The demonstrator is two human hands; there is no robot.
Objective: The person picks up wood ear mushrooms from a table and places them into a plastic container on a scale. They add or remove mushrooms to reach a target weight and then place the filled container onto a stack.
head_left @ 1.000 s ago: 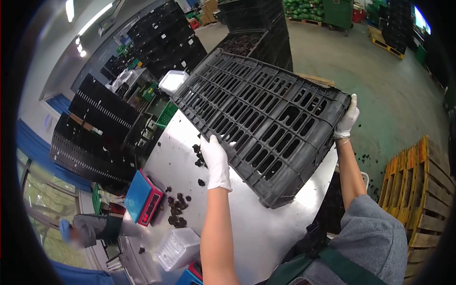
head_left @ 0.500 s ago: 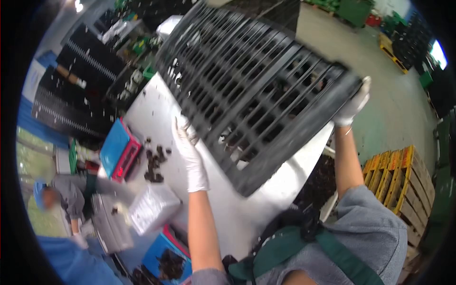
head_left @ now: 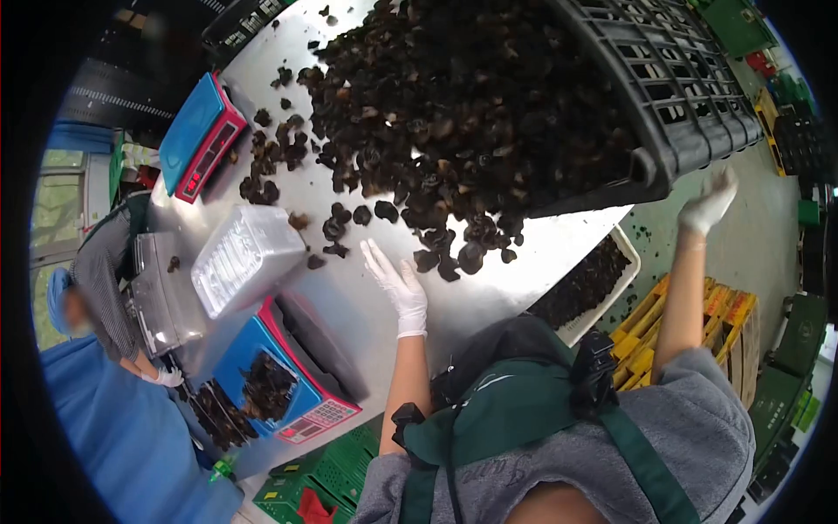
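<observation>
A large heap of dark brown wood ear mushrooms (head_left: 471,113) lies on a shiny metal table (head_left: 349,293), with loose pieces along its near edge. My left hand (head_left: 400,293), in a white glove, is held out just short of the heap, fingers apart and nothing in it. At the heap's right side a black slatted plastic crate (head_left: 698,150) stands tilted, its mouth toward the mushrooms. Below the crate's near corner is my gloved right hand (head_left: 709,201), fingers stretched and seemingly apart from it.
Two blue-and-red scales (head_left: 202,140) (head_left: 301,375) sit on the left, the nearer one bearing mushrooms. Clear plastic boxes (head_left: 249,258) stand between them. A co-worker (head_left: 109,275) is beyond. A white basket of mushrooms (head_left: 633,253) and wooden pallets (head_left: 724,323) are at right.
The crate has gone from being held up in both hands to resting tilted farther right. Both hands have let go of it, and the mushroom heap now shows on the table.
</observation>
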